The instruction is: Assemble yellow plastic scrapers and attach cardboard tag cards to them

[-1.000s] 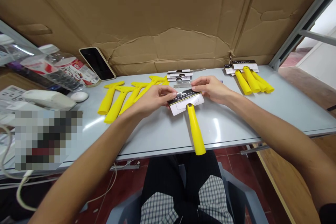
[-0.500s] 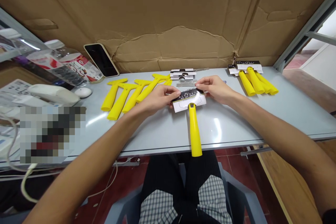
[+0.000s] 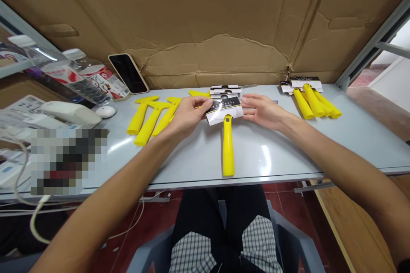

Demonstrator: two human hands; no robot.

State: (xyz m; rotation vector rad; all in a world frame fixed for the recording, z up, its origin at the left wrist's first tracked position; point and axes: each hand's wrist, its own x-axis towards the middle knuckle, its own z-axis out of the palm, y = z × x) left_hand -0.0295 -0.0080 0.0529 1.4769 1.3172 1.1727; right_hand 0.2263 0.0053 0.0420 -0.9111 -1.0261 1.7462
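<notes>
Noting our left hand (image 3: pixel 188 116) pinched on the left end of a white-and-black cardboard card (image 3: pixel 224 111); our right hand (image 3: pixel 262 111) lies open and slack, fingertips just beside the card's right edge, holding nothing; a yellow plastic scraper handle (image 3: pixel 228 147) runs from under the card across the pale grey table (image 3: pixel 288 149); pressing evenly and keeping the card square to the handle seems best.

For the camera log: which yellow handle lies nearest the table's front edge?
The lone handle running from the card under the left hand; the others lie farther back, grouped to either side.
</notes>
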